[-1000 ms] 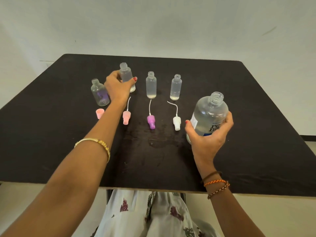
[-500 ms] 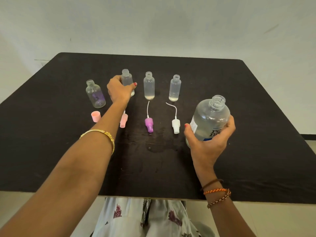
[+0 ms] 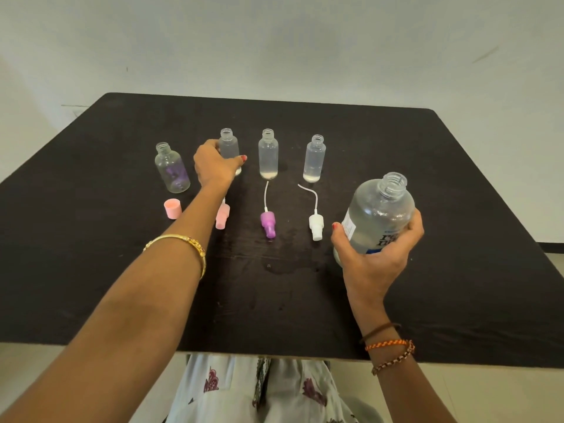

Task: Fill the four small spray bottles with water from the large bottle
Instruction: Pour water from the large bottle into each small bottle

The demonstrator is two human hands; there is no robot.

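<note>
In the head view, the left hand point(image 3: 215, 166) is wrapping its fingers and thumb round the second small bottle point(image 3: 229, 145), which is standing upright on the black table point(image 3: 457, 193) in the far row. The right hand point(image 3: 378, 254) is gripping the large bottle point(image 3: 380, 213), uncapped, with its neck leaning up and away from the person. That large bottle is lying well to the right of the held bottle and nearer the person, with the third bottle point(image 3: 268, 154) and fourth bottle point(image 3: 314, 157) standing between them. Pouring would probably mean bringing the two open mouths together, either across those two or in front of them. The leftmost bottle point(image 3: 171, 170) is standing just beside the left hand.
</note>
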